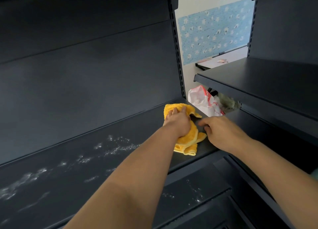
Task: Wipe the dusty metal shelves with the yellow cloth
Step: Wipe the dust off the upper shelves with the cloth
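Note:
A dark metal shelf [120, 134] runs from lower left to the middle right, streaked with white dust [110, 147] along its left and middle part. A crumpled yellow cloth [189, 139] lies at the shelf's right end. My left hand [177, 122] presses down on the cloth with its fingers spread forward over it. Just to the right, my right hand [222, 130] rests on the shelf beside the cloth, fingers loosely curled and holding nothing.
A lower shelf [189, 191] below also carries white dust. Another dark shelf unit [266, 77] stands at the right, higher up. A white and red plastic bag [204, 101] sits in the gap behind the shelf end. The slotted upright [177, 48] borders the dark back panel.

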